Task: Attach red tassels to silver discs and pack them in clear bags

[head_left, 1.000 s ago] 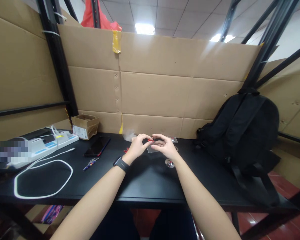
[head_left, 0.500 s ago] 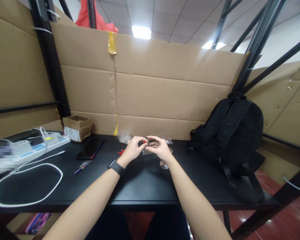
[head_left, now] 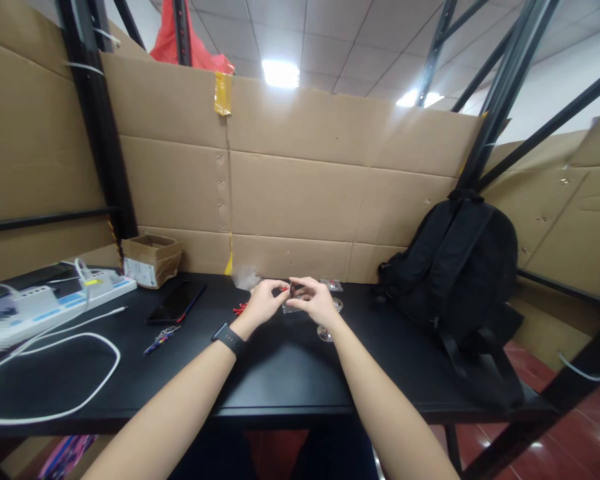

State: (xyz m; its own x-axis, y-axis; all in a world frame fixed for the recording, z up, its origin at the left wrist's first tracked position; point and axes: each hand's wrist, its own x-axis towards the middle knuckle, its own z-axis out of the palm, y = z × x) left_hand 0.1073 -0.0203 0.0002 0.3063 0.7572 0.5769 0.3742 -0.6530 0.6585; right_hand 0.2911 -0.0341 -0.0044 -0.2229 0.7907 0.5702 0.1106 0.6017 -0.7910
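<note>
Over the middle of the table my left hand point(head_left: 265, 301), with a dark watch on its wrist, is closed in a pinch on a small red piece point(head_left: 283, 290). Facing it, my right hand point(head_left: 316, 301) curls its fingers round a small thin dark piece point(head_left: 293, 291). The two pieces meet or nearly meet; fingers hide most of both. Below the hands lies a clear packet point(head_left: 291, 309). More red pieces point(head_left: 239, 309) lie left of my left hand. A clear round disc point(head_left: 325, 333) rests by my right wrist, and another round clear piece point(head_left: 337, 305) lies behind it.
Crumpled clear plastic point(head_left: 246, 277) and a small clear bag point(head_left: 332, 285) lie near the cardboard wall point(head_left: 295, 200). Leftward are a phone point(head_left: 176, 302), a keychain point(head_left: 161, 340), an open carton point(head_left: 153, 260), a power strip point(head_left: 55, 313) and a white cable point(head_left: 117, 360). A black backpack point(head_left: 460, 267) stands right.
The view has shifted slightly, so the scene sits a little lower and further left. My hands stay together, with only a small change in the fingers round the pieces.
</note>
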